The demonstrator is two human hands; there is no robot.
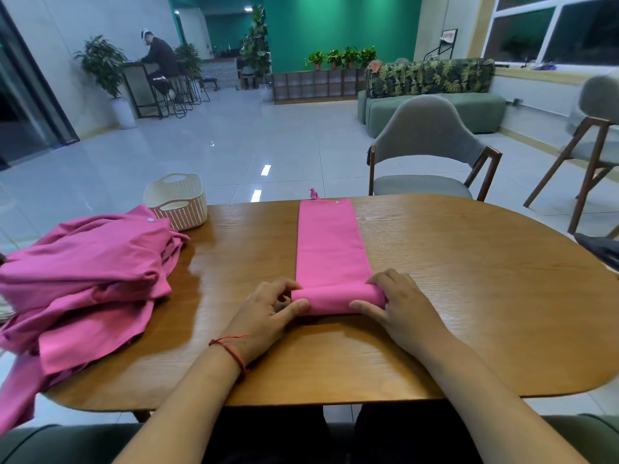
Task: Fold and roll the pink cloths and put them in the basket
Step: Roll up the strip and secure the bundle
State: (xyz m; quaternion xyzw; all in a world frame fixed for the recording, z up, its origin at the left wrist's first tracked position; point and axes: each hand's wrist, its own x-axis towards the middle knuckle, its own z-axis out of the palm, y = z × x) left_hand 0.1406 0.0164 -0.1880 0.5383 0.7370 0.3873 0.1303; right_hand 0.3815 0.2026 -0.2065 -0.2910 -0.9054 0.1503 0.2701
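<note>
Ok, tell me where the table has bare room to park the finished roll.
Bare wood lies right of the pink strip out to the table edge, and between the strip and the cloth pile. The left end is crowded: the pile touches the basket.

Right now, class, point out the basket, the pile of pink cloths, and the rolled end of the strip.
basket [182,217], head view, front wall.
pile of pink cloths [83,272], head view, top folds.
rolled end [336,299], head view, middle of roll.
</note>
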